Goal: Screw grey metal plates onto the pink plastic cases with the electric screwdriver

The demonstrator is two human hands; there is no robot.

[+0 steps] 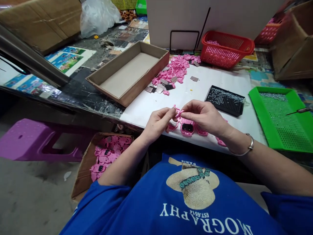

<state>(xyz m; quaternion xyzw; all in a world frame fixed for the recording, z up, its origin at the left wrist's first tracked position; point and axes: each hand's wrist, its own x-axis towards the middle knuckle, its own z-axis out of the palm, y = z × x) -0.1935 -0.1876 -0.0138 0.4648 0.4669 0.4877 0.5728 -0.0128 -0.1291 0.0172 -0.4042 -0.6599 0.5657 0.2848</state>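
Between my two hands, over the front edge of the white work surface, a small pink plastic piece [178, 112] is pinched at both sides. My left hand [160, 122] grips its left side with thumb and fingers. My right hand [204, 116], with a bracelet at the wrist, pinches the right side. Below the hands several pink casings lie in a row; one pink casing [187, 127] has a black rectangular part in it. Others are partly hidden by my fingers. Beyond the hands lies a pile of pink pieces [177, 68] with grey and black plates near it.
A cardboard tray [149, 70] lies behind left. To the right are a black tray of screws [225, 101], a green tray [266, 130] and a red basket [220, 57]. A box of pink parts [83, 176] and a purple stool [26, 137] stand lower left.
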